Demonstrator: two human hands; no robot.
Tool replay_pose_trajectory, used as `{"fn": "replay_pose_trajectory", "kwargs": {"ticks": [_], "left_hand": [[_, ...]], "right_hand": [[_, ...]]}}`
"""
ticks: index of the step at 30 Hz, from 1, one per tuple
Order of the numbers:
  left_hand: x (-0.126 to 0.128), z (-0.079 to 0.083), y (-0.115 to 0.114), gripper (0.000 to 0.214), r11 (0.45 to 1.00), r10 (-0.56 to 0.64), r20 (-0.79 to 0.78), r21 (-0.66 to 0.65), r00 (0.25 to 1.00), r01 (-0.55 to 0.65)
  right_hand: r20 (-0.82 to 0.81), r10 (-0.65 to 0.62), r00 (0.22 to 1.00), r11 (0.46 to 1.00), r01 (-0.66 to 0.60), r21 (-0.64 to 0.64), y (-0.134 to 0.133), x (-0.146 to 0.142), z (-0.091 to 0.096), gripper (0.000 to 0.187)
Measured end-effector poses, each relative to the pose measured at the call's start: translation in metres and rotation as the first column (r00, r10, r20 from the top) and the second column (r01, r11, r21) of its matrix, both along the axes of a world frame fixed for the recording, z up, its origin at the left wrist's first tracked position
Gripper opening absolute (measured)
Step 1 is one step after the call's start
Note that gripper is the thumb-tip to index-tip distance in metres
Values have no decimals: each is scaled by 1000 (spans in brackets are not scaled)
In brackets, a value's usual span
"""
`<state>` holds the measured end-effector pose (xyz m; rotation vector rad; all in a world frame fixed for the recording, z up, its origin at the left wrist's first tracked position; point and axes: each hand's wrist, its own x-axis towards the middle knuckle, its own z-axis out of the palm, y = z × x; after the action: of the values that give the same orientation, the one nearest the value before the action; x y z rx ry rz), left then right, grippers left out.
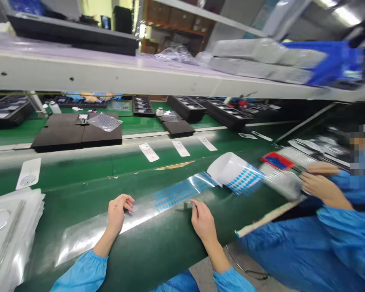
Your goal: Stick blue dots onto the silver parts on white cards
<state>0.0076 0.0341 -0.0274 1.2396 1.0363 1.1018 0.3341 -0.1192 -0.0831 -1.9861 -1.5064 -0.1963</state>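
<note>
Left hand (117,213) slack, half-curled at film strip (82,237) — right hand (204,222) pinches thin tool (190,203) off strip's near edge — green worktop (158,247) nearside.

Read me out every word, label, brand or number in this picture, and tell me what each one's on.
No text can be read anywhere here.
Clear strip with blue dots: no lettering that I can make out.
White cards on the green surface: round marks, any print too small to read.
Blue wrapping on the shelf: a pale patch, too blurred to tell.
</note>
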Motion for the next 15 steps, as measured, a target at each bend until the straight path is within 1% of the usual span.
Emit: {"fn": "replay_pose_trajectory", "kwargs": {"ticks": [3, 7, 10, 15], "left_hand": [[0, 2, 3, 54, 1000, -5, -16, 30, 1000, 6], [2, 3, 6, 56, 998, 4, -53, 63, 999, 0], [3, 3, 7, 62, 995, -10, -100, 102, 995, 20], [5, 3, 5, 71, 990, -26, -195, 131, 981, 52]], "right_hand": [[1, -101, 995, 994, 101, -51, 20, -5, 2, 27], [4, -210, 978, 972, 210, -108, 30, -7, 8, 21], [7, -231, 973, 966, 230, -121, 31, -8, 14, 19], [6, -204, 979, 969, 203, -142, 32, -7, 18, 20]]}}
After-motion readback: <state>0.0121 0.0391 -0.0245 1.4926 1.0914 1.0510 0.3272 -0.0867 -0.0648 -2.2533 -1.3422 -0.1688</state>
